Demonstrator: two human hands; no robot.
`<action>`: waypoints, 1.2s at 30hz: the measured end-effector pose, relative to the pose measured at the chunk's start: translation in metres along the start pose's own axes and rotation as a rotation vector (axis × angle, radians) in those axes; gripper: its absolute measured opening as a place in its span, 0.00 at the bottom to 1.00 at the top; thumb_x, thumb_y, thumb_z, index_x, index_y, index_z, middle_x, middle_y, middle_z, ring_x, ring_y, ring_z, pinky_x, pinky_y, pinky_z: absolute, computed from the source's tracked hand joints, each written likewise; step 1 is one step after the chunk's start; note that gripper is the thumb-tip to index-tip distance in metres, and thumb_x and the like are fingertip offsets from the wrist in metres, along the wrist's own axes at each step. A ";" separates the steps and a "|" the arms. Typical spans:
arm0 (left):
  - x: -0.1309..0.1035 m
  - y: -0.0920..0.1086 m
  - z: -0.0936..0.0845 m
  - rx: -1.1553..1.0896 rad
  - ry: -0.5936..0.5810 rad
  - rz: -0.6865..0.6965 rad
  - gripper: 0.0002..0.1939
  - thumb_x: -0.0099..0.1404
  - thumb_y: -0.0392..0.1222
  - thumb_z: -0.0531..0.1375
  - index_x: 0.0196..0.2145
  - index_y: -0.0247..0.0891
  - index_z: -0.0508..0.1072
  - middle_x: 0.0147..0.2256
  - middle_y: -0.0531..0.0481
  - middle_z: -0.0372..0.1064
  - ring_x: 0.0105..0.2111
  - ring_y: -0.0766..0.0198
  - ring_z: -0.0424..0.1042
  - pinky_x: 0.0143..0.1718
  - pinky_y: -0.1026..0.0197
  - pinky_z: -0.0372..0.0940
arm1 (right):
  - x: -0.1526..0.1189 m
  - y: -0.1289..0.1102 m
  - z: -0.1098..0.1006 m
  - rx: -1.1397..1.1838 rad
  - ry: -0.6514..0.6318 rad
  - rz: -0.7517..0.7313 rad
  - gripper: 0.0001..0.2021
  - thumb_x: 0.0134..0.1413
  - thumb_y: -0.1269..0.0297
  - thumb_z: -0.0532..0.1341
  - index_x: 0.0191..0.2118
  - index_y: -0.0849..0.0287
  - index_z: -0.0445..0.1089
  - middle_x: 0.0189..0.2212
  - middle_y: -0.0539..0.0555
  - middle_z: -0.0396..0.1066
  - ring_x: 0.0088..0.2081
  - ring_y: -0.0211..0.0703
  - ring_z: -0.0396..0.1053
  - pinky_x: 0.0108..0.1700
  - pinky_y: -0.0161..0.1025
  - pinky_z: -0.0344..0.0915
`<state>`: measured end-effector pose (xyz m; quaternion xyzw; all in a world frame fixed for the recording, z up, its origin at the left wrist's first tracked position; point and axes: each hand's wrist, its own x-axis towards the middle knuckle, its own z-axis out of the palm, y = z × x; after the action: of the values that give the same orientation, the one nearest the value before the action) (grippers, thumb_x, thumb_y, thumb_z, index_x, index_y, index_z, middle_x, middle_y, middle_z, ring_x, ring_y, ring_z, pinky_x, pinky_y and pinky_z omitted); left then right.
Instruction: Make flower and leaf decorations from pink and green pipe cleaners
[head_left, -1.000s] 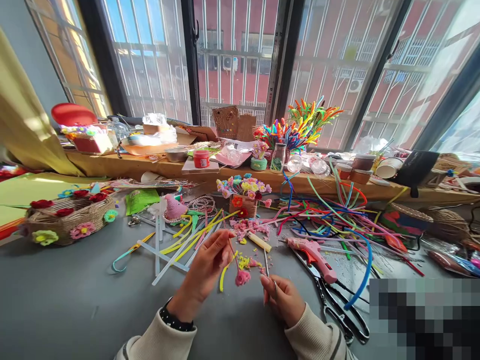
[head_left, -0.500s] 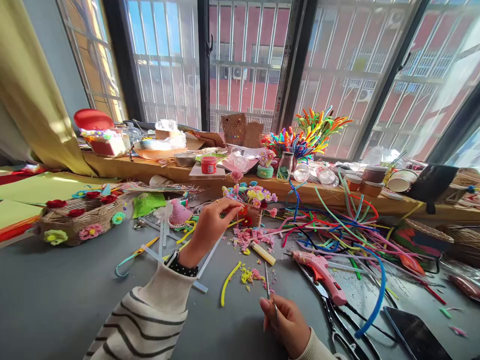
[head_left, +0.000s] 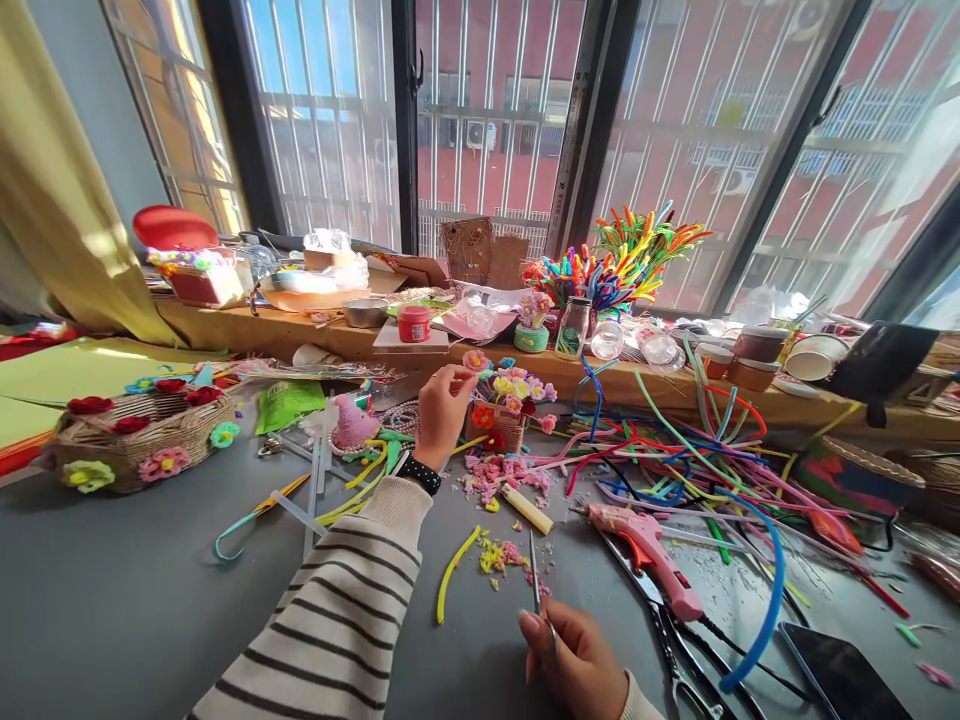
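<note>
My left hand [head_left: 444, 412] reaches forward with its fingertips pinched just below a pink pipe-cleaner flower [head_left: 475, 362]. That flower stands at the left edge of a small woven basket [head_left: 510, 434], which holds several yellow, purple and pink flowers [head_left: 517, 386]. Whether the stem is inside the basket is hidden by my fingers. Low in the view, my right hand [head_left: 574, 655] is closed round small metal scissors [head_left: 534, 572], the slim blades pointing away from me. Pink fuzz clippings [head_left: 506, 475] and a cream-coloured stick [head_left: 527, 510] lie between the basket and the scissors.
To the right lie a pink glue gun [head_left: 649, 555], large black scissors [head_left: 664, 630], a phone [head_left: 844, 670] and a tangle of pipe cleaners [head_left: 675, 455]. A flower-trimmed rope basket [head_left: 142, 440] stands at left. Jars and cups line the ledge [head_left: 360, 345] under the window.
My left hand has moved forward, closer to the small basket, with the pink flower now lower and nearer the other blooms. My right hand keeps hold of the scissors, nearly still.
</note>
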<state>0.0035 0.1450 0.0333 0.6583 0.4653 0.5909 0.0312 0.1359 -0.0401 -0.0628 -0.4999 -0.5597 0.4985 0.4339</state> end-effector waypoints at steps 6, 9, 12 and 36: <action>-0.001 -0.002 0.021 0.100 -0.016 0.029 0.05 0.53 0.40 0.52 0.25 0.37 0.64 0.26 0.51 0.68 0.25 0.67 0.66 0.30 0.66 0.58 | -0.001 -0.001 0.000 -0.011 -0.005 0.002 0.23 0.38 0.43 0.49 0.12 0.59 0.51 0.09 0.43 0.44 0.13 0.28 0.42 0.17 0.31 0.42; -0.005 -0.003 0.027 0.212 -0.005 0.019 0.04 0.53 0.39 0.52 0.25 0.38 0.64 0.25 0.52 0.68 0.26 0.65 0.66 0.29 0.65 0.57 | -0.001 -0.001 0.000 -0.029 -0.007 -0.002 0.24 0.37 0.42 0.49 0.11 0.59 0.51 0.09 0.44 0.46 0.14 0.29 0.44 0.18 0.30 0.43; -0.005 0.000 0.030 0.343 0.006 0.032 0.02 0.53 0.38 0.52 0.25 0.39 0.63 0.26 0.53 0.68 0.28 0.64 0.66 0.27 0.65 0.56 | -0.001 -0.001 0.000 -0.032 -0.010 -0.004 0.24 0.37 0.42 0.48 0.11 0.59 0.50 0.10 0.45 0.47 0.15 0.29 0.45 0.17 0.30 0.43; -0.019 -0.003 0.042 0.575 -0.261 -0.054 0.09 0.56 0.40 0.48 0.33 0.40 0.64 0.32 0.49 0.66 0.33 0.62 0.65 0.26 0.65 0.55 | -0.001 -0.002 0.001 -0.100 -0.031 -0.005 0.23 0.39 0.42 0.47 0.12 0.58 0.50 0.10 0.47 0.51 0.15 0.31 0.49 0.18 0.30 0.48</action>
<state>0.0384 0.1559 0.0049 0.6979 0.6226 0.3446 -0.0809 0.1344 -0.0411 -0.0606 -0.5116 -0.5918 0.4767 0.4009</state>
